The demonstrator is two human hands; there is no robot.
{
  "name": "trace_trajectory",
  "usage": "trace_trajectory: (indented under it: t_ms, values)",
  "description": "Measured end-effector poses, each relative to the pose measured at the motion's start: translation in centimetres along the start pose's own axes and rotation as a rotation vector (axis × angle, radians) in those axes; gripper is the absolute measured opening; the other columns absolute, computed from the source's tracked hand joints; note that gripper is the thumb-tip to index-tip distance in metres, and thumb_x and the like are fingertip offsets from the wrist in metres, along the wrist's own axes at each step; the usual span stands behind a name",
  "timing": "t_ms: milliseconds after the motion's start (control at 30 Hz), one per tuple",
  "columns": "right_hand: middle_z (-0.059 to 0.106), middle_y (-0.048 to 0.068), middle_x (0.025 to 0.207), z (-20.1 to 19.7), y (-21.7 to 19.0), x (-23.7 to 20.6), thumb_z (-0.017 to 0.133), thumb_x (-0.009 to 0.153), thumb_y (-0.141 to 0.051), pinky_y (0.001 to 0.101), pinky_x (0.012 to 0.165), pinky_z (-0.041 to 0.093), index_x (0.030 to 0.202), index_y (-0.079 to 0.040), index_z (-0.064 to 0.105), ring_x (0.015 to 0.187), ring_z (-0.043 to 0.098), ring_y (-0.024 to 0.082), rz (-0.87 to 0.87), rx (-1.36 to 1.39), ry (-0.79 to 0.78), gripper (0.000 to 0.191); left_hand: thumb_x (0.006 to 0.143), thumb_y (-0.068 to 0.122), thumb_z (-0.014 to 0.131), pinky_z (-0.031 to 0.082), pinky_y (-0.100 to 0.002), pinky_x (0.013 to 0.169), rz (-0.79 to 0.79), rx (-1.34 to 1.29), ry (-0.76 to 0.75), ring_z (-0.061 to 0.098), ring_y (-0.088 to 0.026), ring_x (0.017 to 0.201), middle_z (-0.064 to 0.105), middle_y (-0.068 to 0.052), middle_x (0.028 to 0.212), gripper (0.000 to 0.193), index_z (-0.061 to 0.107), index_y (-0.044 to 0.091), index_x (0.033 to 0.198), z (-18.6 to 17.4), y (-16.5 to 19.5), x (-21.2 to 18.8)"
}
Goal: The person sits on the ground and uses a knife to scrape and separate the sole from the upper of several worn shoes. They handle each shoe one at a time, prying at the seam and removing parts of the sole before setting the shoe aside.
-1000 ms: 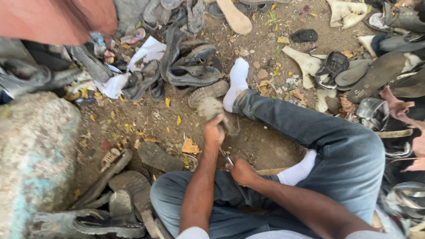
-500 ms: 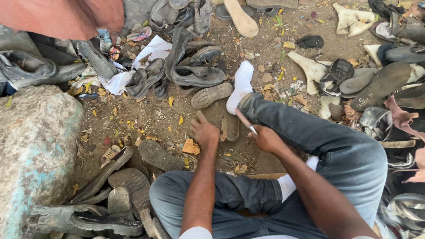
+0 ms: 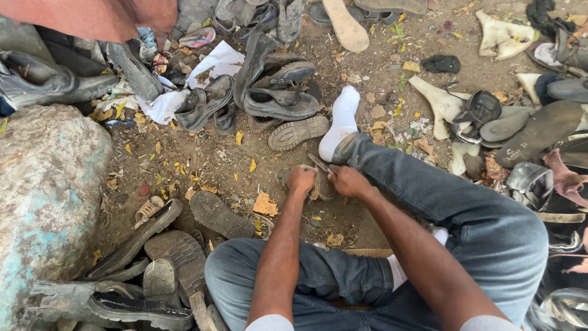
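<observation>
Shoe sole point(image 3: 318, 184), worn and dirt-coloured, lies on the dirt ground point(image 3: 202, 159) just near the white-socked foot point(image 3: 340, 122), between both hands. Left hand point(image 3: 301, 179) is curled closed on its left edge. Right hand point(image 3: 348, 181) is closed around a thin blade point(image 3: 318, 163) touching the sole.

We found no packages, labels, signs or screens. The nearest things to packaging were crumpled white paper sheets point(image 3: 211, 64) lying on the dirt ground point(image 3: 202, 162) among worn sandals at upper left, and a small torn brown cardboard scrap point(image 3: 264, 205) just left of our hands.
</observation>
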State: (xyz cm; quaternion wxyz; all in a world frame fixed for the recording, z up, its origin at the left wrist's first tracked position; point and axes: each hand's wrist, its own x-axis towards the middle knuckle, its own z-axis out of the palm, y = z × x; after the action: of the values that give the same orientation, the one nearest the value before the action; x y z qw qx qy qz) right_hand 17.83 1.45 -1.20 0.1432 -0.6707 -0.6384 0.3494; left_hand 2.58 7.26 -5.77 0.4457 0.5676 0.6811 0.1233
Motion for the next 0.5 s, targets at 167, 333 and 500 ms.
trace_trajectory:
  t_ms: [167, 333, 500]
  values:
    - [0.070, 0.031, 0.105, 0.1, -0.8, 1.6, 0.055, 0.100, -0.028, 0.0532, 0.090, 0.052, 0.120, -0.002, 0.067, 0.101, 0.067, 0.048, -0.010, 0.015, -0.044, 0.035, 0.081, 0.028, 0.078, 0.055, -0.043, 0.079, 0.085, 0.127, 0.211, 0.073, -0.030, 0.085, 0.078, -0.014, 0.089, 0.017, 0.083, 0.013, 0.089, 1.5, 0.0, -0.4]
    - [0.072, 0.029, 0.103, 0.4, -0.6, 0.5, 0.051, 0.103, -0.027, 0.0522, 0.090, 0.052, 0.121, 0.000, 0.068, 0.097, 0.070, 0.046, 0.132, 0.123, -0.132, 0.037, 0.079, 0.012, 0.078, 0.055, -0.044, 0.078, 0.088, 0.045, 0.297, 0.072, -0.026, 0.082, 0.075, -0.011, 0.088, 0.008, 0.076, 0.007, 0.086, 1.2, -0.4, -1.1]
    - [0.071, 0.031, 0.103, 0.5, -0.5, -1.2, 0.051, 0.101, -0.026, 0.0520, 0.090, 0.052, 0.128, -0.002, 0.063, 0.098, 0.070, 0.047, 0.095, 0.144, -0.053, 0.038, 0.092, 0.024, 0.071, 0.061, -0.044, 0.080, -0.146, -0.158, 0.099, 0.074, -0.025, 0.086, 0.076, -0.010, 0.098, 0.017, 0.072, 0.009, 0.101, -0.3, 0.2, -2.1]
